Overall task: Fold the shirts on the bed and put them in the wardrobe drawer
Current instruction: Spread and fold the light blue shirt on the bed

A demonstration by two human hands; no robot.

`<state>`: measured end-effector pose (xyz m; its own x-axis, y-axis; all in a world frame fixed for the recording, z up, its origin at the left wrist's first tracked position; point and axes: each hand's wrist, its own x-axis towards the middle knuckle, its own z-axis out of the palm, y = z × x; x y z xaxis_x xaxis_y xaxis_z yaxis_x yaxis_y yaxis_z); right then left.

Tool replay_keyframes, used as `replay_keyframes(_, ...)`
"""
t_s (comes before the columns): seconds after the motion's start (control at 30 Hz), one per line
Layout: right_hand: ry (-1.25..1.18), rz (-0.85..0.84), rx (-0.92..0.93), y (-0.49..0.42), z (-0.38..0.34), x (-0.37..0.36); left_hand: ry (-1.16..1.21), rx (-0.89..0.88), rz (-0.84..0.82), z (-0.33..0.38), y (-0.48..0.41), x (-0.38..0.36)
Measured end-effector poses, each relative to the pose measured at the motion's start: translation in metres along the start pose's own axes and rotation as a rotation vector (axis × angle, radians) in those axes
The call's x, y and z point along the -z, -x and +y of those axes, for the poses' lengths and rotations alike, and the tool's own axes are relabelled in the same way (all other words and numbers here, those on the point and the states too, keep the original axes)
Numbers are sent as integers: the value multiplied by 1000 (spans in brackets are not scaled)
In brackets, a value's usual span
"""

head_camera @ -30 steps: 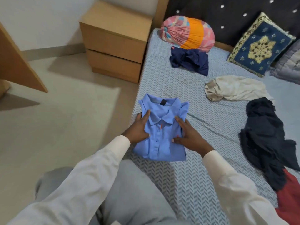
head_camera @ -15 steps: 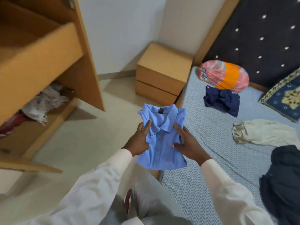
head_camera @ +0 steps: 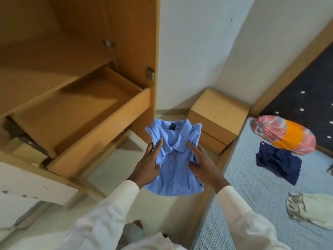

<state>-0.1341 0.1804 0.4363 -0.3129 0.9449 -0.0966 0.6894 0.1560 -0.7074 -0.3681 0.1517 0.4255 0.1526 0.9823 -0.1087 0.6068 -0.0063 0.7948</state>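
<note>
Blue polo shirt (head_camera: 175,159), folded, is pinched at both sides by the left hand (head_camera: 149,165) and right hand (head_camera: 204,167), thumbs on top, collar pointing away. It hangs just right of the open wardrobe drawer (head_camera: 100,141), left hand nearer.

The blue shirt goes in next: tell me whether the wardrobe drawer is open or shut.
Open. The wardrobe drawer is pulled well forward, its bare wooden bottom showing; no clothes visible inside.

matt blue cloth shirt (head_camera: 173,170), smooth wooden drawer (head_camera: 100,134), woven bedsheet (head_camera: 261,204)
</note>
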Motion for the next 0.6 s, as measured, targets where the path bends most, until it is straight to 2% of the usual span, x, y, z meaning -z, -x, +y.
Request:
replay_keyframes(0.17, 29, -16, 140, -89, -59, -16, -23, -40, 170, -22, -32, 78)
replay_keyframes(0.27, 34, 1, 275, -147, -95, -28, -88, -36, 333, -38, -49, 128)
replay_keyframes(0.4, -32, -32, 460, -224, -139, -46, -54, -6, 479, -58, -68, 193)
replay_keyframes(0.5, -100, -29, 641, -271, -174, -64, -27, 67, 578, -77, -74, 227)
replay_keyframes(0.6, -169, -137, 697, -315, -204, -91, -6, 174, 691, -107, -78, 248)
